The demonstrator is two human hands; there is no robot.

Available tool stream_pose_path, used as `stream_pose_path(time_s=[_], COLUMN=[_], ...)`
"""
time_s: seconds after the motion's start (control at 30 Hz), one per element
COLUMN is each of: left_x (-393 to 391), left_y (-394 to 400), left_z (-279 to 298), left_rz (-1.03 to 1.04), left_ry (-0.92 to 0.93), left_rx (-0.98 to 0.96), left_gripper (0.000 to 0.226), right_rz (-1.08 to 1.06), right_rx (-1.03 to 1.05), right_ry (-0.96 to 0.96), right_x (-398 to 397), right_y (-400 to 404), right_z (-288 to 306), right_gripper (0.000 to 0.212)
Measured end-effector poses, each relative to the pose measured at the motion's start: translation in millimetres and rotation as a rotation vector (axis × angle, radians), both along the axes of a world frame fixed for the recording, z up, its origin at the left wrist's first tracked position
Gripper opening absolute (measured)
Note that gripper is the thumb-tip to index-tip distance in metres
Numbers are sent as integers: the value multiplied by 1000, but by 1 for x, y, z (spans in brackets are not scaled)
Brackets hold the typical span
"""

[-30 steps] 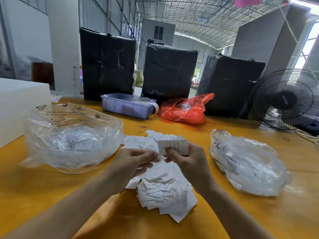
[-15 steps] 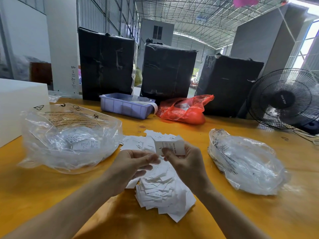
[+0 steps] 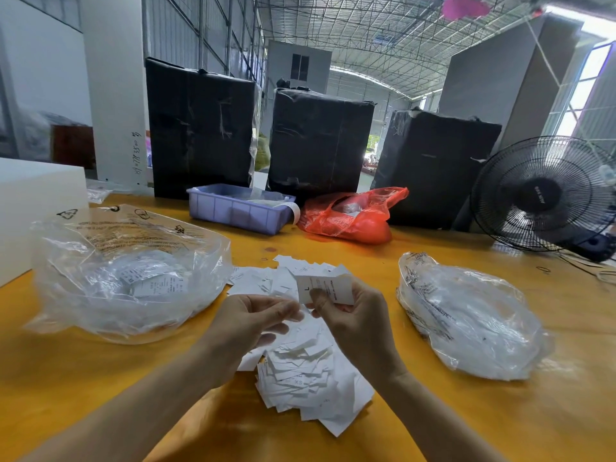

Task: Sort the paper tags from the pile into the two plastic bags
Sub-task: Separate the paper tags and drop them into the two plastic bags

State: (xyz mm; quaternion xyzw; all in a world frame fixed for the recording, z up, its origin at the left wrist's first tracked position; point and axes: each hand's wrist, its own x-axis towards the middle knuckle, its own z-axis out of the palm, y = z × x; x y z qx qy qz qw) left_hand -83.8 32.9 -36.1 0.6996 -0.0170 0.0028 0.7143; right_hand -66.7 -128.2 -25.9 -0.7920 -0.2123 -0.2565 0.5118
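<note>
Honestly, with the loose pile (image 3: 310, 371) under my wrists, my right hand (image 3: 358, 323) pinching a small stack of tags (image 3: 328, 288) marked L and my left hand (image 3: 253, 320) curled empty beside it, a slip could scatter them short of either bag (image 3: 126, 271) flanking my hands.

Two clear plastic bags (image 3: 130, 275) (image 3: 473, 318), three black wrapped bundles (image 3: 200, 128) (image 3: 320, 141) (image 3: 436, 165), one purple bin (image 3: 238, 213), one red bag (image 3: 350, 216), one fan (image 3: 543, 195).

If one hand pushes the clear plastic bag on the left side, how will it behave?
The clear crinkled plastic bag on the left looks thin, so it would probably crumple rather than slide whole. It holds only some white paper tags, so it is likely light.
</note>
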Motion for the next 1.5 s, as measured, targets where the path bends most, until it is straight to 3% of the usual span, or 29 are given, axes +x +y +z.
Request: stream_pose_path(time_s=[0.1,0.37,0.63,0.77,0.83,0.93,1.1,1.27,1.5], left_x=[-1,-2,-1,-2,-3,-3,-1,-3,-2], left_y=[-1,-1,-1,0,-1,-1,0,-1,-1], left_z=[1,3,4,4,3,0,0,0,0], left_rz=[-12,23,74,29,-9,-23,-26,-21,43], left_ry=[0,5,1,15,4,-18,-39,-49,-86], left_rx=[-12,-52,-42,18,75,68,59,66,38], left_gripper=[27,25,15,22,15,11,11,24,14], right_rz=[0,14,200,327,351,309,229,290,244], right_rx=[-64,-123,-59,-153,-233,-285,-176,-229,-220], right_ry=[-26,-28,293,487,524,469,330,402,393], right_x=[-2,-2,4,4,4,4,7,4,3], right_y=[1,3,-4,-10,-11,-9,-7,-5,-5], right_z=[-1,-2,2,4,4,2,2,1,2], right_gripper=[14,10,14,10,10,13,16,22,26])
